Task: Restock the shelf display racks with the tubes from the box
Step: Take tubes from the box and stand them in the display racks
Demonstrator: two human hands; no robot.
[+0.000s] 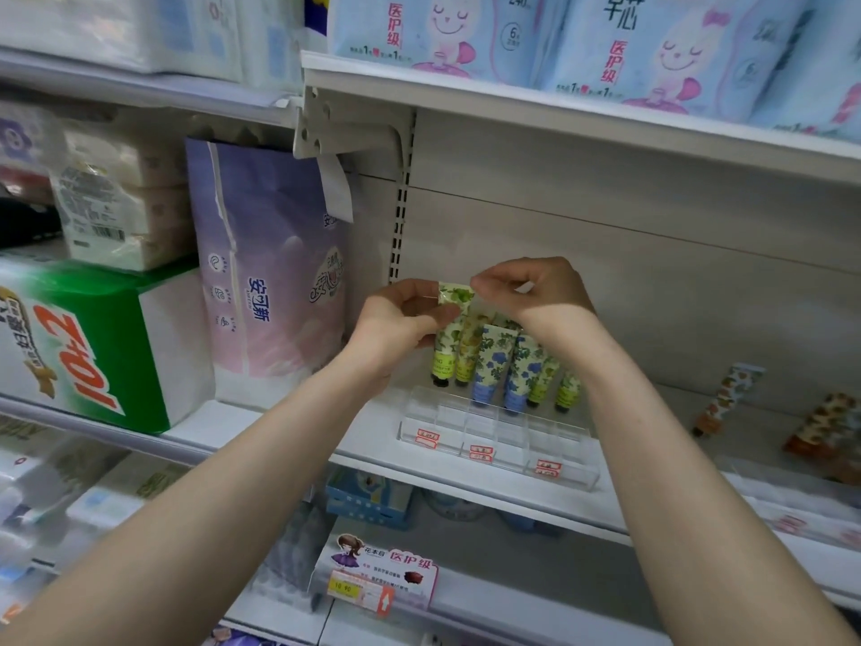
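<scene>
White metal shelves (368,435) fill a shop aisle. The back wall (605,235) is a pale grey board with a slotted post (399,216). Blue packs (466,35) sit up top. A purple bag (261,254) stands at the left.

6 floral tubes (487,361), 2 orange-patterned tubes (727,394), 1 clear rack (494,431)

The left hand (400,319) pinches a green-leaved floral plastic tube (452,326) near its flat crimped end, cap down. The right hand (531,284) pinches that end's corner. Below both hands, a clear acrylic rack (494,428) holds blue-flowered tubes (489,366).
</scene>
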